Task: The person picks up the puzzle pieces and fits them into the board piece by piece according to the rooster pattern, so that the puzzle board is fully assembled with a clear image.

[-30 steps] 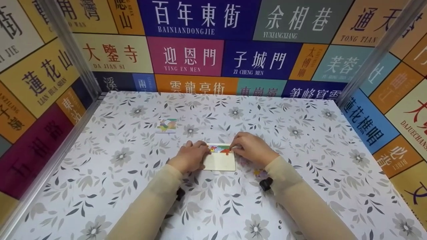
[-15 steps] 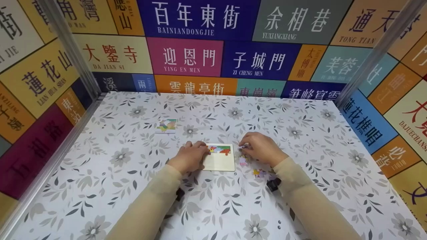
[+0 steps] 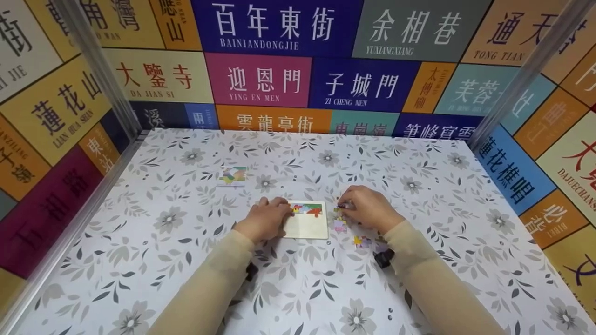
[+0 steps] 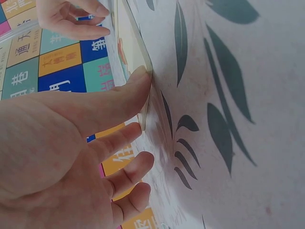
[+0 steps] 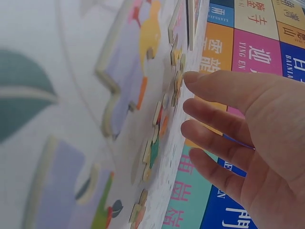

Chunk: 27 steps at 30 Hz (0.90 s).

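A cream puzzle board [image 3: 307, 227] lies flat on the table, a strip of colourful fitted pieces [image 3: 309, 209] along its far edge. My left hand [image 3: 266, 218] holds the board at its left side; in the left wrist view the thumb presses its near edge. Just right of the board, my right hand [image 3: 368, 208] has thumb and fingertip pinched at a small puzzle piece [image 3: 342, 205], largely covered by the fingers. In the right wrist view its other fingers [image 5: 209, 138] are loosely bent. A pinkish-purple piece [image 3: 340, 226] lies below that hand.
More loose pieces [image 3: 364, 242] lie near the right wrist, partly under its black wrist camera [image 3: 384, 258]. A small colourful picture square [image 3: 233, 177] lies at the back left. Panels with large lettering [image 3: 260, 79] wall the floral-patterned tabletop [image 3: 298, 288].
My right hand has moved off the board's upper right corner, rightward to the loose pieces, uncovering some. Its fingertips shifted slightly in the last half second. My left hand stays on the board.
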{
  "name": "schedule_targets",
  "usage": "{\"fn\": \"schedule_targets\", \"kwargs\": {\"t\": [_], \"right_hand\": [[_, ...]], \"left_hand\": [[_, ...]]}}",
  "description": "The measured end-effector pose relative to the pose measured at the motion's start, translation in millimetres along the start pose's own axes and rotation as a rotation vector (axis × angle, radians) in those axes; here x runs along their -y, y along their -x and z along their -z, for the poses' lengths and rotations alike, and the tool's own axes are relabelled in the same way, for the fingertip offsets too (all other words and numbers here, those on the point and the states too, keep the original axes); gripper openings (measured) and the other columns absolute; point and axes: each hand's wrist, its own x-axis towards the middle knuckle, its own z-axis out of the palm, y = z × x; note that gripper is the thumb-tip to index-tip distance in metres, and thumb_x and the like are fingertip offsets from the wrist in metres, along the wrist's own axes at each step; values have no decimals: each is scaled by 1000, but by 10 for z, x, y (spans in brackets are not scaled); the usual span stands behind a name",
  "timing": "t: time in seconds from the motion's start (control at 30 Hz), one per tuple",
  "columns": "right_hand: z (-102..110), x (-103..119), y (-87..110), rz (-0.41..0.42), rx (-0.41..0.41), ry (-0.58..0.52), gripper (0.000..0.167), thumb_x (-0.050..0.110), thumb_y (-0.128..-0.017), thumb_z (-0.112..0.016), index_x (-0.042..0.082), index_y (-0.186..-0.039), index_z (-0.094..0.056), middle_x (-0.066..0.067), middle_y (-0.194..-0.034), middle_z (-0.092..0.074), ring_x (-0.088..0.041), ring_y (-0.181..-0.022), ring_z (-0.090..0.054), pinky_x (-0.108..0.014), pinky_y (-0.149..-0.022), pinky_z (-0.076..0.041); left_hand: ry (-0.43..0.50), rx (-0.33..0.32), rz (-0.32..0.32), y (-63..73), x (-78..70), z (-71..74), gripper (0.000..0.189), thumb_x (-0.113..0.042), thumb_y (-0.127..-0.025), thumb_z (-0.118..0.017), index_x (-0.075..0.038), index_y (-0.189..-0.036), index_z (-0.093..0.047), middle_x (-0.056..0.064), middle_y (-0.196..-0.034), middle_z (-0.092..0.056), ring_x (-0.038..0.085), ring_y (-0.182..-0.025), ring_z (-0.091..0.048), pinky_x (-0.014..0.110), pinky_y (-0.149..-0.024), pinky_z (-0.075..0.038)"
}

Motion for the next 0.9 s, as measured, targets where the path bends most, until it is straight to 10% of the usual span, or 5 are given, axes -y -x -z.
{"fn": "schedule_targets", "kwargs": {"t": [0.9], "right_hand": [[-64,-16,12,-4,-18,12,11,20,-94,-77,17,-104,-81,1,-102,-74,-18,-94,-68,-43,-87,-58]], "left_hand": [[-35,-26,24,-1,0,-23,54,-21,-90,-81,-15,-139,-59,6,-155,-49,37,-132,-46,55,-112,-41]]}}
